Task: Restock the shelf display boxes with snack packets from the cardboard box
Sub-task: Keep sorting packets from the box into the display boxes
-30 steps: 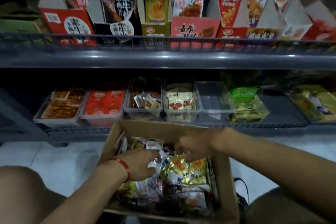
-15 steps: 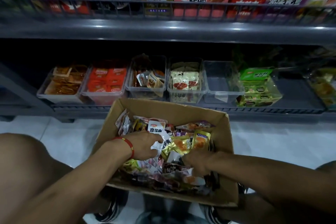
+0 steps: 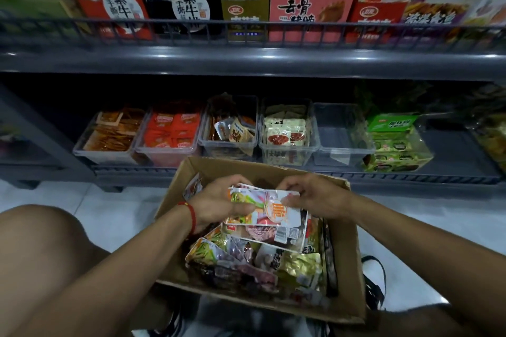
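- Small shop, by the grey metal shelving with a wire front rail
- Upright printed display boxes of snacks above
- Clear plastic bins of packets below

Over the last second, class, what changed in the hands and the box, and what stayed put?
Both hands rose from the loose packets: the left hand and right hand now hold a stack of snack packets above the cardboard box. The shelf bins are unchanged.

Pale tiled floor, dark sandal perhaps, beside the carton, grey shelf frame
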